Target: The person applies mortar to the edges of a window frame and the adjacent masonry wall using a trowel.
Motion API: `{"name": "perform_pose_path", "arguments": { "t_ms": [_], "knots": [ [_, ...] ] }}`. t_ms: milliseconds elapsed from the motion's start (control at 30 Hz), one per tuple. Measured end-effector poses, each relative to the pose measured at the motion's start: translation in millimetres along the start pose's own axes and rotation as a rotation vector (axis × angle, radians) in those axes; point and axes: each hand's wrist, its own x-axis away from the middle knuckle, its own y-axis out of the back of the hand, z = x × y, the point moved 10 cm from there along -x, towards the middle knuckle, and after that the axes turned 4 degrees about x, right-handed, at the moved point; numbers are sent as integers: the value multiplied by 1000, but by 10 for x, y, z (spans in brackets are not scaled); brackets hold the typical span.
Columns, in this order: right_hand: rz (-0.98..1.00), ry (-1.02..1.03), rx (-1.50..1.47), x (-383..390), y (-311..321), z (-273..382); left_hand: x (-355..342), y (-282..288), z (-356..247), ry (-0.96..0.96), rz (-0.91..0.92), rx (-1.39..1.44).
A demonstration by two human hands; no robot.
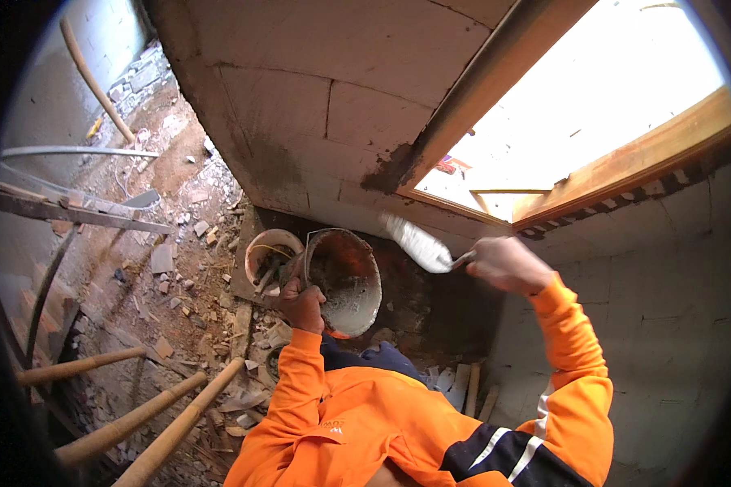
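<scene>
My left hand point(302, 307) is closed on the rim of a mortar-smeared bucket point(364, 284), which tilts so that its mouth faces up toward me. Grey residue coats the bucket's inner wall. Out to the right, my right hand point(508, 264) grips the handle of a trowel point(418, 245). Its pale, mortar-covered blade points left toward the block wall and is a little blurred. The trowel is apart from the bucket. A second, whitish bucket point(272, 243) stands just left of the first, with tools or sticks inside it.
A block wall point(341, 105) rises ahead, with a wooden-framed opening point(625, 178) at upper right. Rubble point(195, 268) litters the floor on the left. Several wooden handles point(179, 422) lean in at lower left, near a metal bar point(81, 151). Wood offcuts point(467, 390) lie by my legs.
</scene>
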Motion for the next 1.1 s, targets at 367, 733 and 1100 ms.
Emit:
{"name": "perform_pose_path", "arguments": {
  "t_ms": [367,733,1100],
  "knots": [
    [-401,-169,64,-1333,-489,-811,-94,106,22,-1,120,-143],
    [-685,-325,41,-616,-157,-770,190,43,-111,6,106,-80],
    [-269,91,-752,46,-41,-232,288,51,-239,3,4,-50]
  ]
}}
